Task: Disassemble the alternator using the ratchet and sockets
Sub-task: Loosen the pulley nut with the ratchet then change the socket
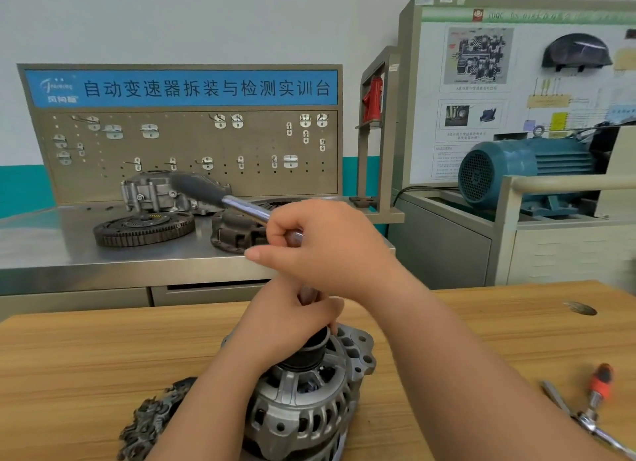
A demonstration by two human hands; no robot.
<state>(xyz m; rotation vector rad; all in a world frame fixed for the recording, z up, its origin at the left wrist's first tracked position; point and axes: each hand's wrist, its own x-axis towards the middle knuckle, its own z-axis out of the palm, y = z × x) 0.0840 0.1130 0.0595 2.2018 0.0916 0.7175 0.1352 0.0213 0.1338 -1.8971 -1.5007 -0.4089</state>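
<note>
Right hand (327, 250) grips ratchet (206, 192) (maybe onto alternator (303, 402))

Right hand (323, 250) sits at 12 o'clock of the left hand (285, 319), fingers curled round the ratchet (213, 193). Left one's wrapped round the socket (307, 295). Forearms angle up from 7 and 5 o'clock.

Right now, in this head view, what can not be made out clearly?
Head view only:
Fastener on the pulley: hidden under the left hand.
Ratchet head: hidden inside the right hand.
Alternator base: cut by the bottom edge.
Chrome tool at lower right: cut by the corner.
</note>
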